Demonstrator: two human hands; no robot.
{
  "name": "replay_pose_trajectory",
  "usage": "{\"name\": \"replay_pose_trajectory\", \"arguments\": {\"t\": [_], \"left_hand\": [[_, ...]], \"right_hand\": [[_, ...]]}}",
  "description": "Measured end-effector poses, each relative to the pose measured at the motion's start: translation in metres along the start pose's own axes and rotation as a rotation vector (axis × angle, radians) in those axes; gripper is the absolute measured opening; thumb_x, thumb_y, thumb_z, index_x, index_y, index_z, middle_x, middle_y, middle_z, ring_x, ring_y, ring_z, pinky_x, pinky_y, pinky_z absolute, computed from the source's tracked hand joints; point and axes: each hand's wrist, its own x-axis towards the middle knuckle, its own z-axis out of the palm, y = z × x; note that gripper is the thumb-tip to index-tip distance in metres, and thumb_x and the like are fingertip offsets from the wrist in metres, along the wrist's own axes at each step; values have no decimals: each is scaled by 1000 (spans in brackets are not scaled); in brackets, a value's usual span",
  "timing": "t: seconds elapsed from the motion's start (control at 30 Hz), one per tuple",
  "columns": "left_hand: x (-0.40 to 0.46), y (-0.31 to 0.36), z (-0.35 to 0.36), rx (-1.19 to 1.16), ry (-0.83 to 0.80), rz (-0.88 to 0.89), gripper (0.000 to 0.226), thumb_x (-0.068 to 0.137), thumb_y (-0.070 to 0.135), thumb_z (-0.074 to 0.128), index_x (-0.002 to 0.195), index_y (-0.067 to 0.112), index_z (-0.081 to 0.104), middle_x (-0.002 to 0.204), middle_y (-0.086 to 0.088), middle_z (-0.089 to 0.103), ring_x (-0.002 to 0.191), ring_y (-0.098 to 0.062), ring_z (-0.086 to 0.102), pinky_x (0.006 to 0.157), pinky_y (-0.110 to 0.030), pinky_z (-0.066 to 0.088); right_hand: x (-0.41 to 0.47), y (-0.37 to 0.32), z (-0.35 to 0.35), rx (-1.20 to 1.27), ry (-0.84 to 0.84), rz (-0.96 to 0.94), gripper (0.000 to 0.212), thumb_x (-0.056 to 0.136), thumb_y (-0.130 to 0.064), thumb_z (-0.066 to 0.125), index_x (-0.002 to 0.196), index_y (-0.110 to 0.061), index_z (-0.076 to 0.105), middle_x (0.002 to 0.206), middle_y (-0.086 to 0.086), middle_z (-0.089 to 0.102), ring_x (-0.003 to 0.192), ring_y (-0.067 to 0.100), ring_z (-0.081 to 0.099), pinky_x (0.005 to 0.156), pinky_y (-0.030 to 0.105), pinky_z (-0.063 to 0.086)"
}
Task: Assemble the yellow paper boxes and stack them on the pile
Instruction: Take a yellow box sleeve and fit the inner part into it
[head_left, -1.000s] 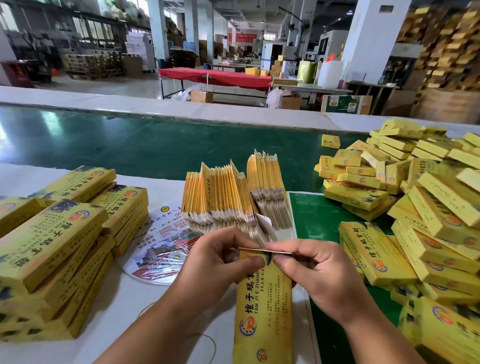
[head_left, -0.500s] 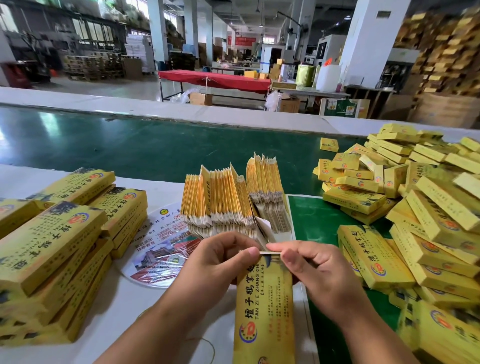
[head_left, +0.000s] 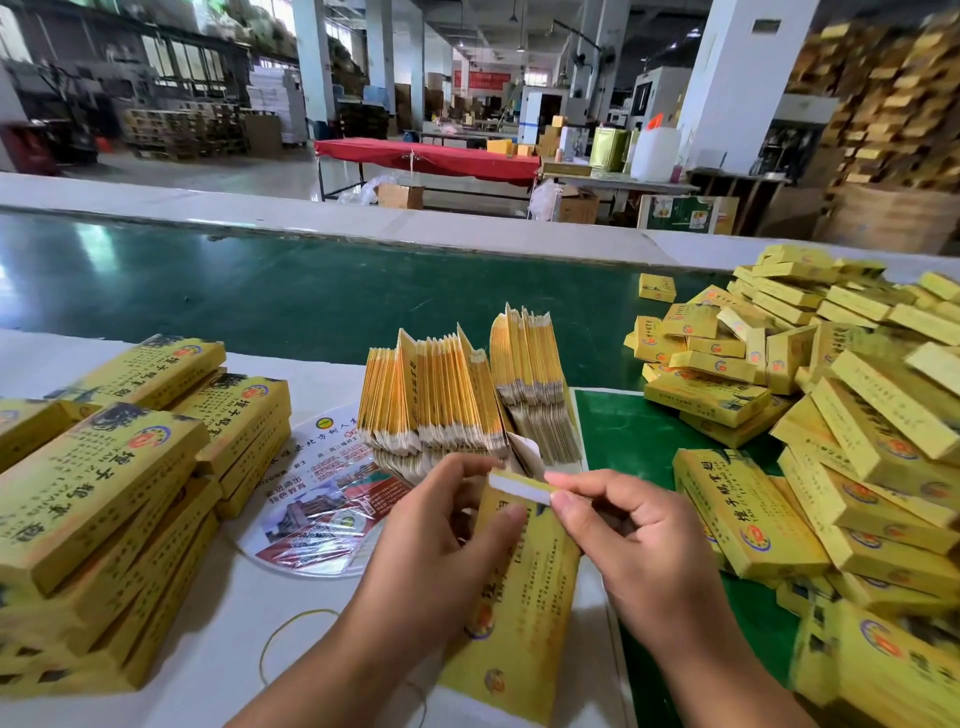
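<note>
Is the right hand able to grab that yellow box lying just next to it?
Probably yes, but not right now. The right hand is busy pinching the flap of the box it is folding with the left hand. The finished box lies close beside it, with nothing between them.

Bright, even daylight is filling the hall, entering through the windows (head_left: 171, 62) far beyond the fingertips. The green conveyor belt (head_left: 260, 291), lying beyond the fingers, is reflecting this light as pale glare patches toward its left end. Shadows are staying soft and short; a faint one is falling beneath the left hand (head_left: 447, 540) and the right hand (head_left: 639, 545). The yellow box (head_left: 524, 597) held between the fingers is showing slight motion blur in its print. Wide-angle distortion is bending the pillars (head_left: 737, 83) and stretching the box stacks (head_left: 104, 499) left of the fingers and the pile (head_left: 872, 467) right of them, where detail is smearing toward the frame edges.
</note>
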Motion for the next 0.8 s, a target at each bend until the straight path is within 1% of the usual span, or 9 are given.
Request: {"name": "replay_pose_trajectory", "arguments": {"t": [0.07, 0.1, 0.17, 0.23, 0.3, 0.53, 0.63, 0.73, 0.8], "left_hand": [[-6, 0, 5, 237, 21, 75, 43, 72, 46, 78, 106, 36, 54, 91, 24, 67, 75, 4, 65, 59, -12, 50], [-8, -1, 8, 353, 20, 104, 56, 63, 62, 76, 108, 39, 50, 92, 24, 65, 79, 6, 63, 62, -11, 48], [-11, -3, 12, 524, 38, 142, 73, 51, 81, 66, 108, 42, 41, 88, 21, 60, 83, 5, 57, 68, -17, 47], [-11, -4, 14, 596, 66, 158, 69, 51, 79, 63, 102, 44, 32, 84, 21, 55, 80, 3, 54, 65, -18, 45], [-11, -4, 14, 622, 73, 183, 61, 54, 71, 61, 98, 46, 27, 82, 21, 50, 77, 2, 51, 59, -13, 38], [-11, 0, 11, 709, 39, 290, 65, 56, 56, 64, 111, 39, 34, 92, 20, 48, 82, 0, 46, 65, -9, 35], [-11, 2, 11, 752, 45, 303, 67, 56, 55, 64, 115, 36, 36, 93, 19, 47, 82, 0, 44, 64, -11, 33], [-11, 1, 10, 791, 42, 296, 69, 57, 56, 62, 118, 35, 36, 94, 19, 48, 84, -2, 47, 67, -15, 34], [-11, 1, 11, 811, 41, 287, 71, 58, 57, 60, 121, 32, 36, 96, 17, 49, 85, -3, 48, 68, -14, 33]], "right_hand": [[-2, -2, 4, -8, 94, -38, 17, 81, -34, 68, 93, -30, 78, 75, 0, 75, 65, 18, 69, 56, 34, 56], [-3, -3, 5, -23, 116, -60, 16, 82, -34, 68, 94, -29, 78, 70, -1, 73, 59, 16, 65, 51, 32, 53], [-5, -4, 9, -50, 127, -98, 14, 81, -34, 68, 91, -29, 77, 60, -1, 67, 48, 11, 54, 42, 26, 43], [-5, -5, 12, -35, 116, -95, 11, 80, -34, 70, 86, -29, 77, 63, -1, 69, 50, 12, 57, 45, 24, 44], [-4, -5, 12, -10, 109, -82, 9, 79, -33, 70, 81, -27, 76, 67, -4, 71, 54, 7, 61, 49, 19, 48], [0, -7, 6, 84, 141, -70, 17, 87, -26, 71, 73, -17, 72, 54, 0, 61, 50, 2, 51, 47, 13, 40], [0, -10, 5, 55, 115, -68, 16, 83, -27, 67, 72, -17, 73, 57, 7, 64, 50, 8, 52, 46, 20, 41], [-1, -12, 2, -64, 87, -103, 17, 84, -31, 67, 72, -22, 75, 60, 7, 67, 53, 23, 58, 46, 33, 44], [0, -12, -1, -169, 79, -169, 18, 88, -31, 69, 74, -23, 77, 58, 4, 67, 51, 19, 57, 44, 33, 42]]}}
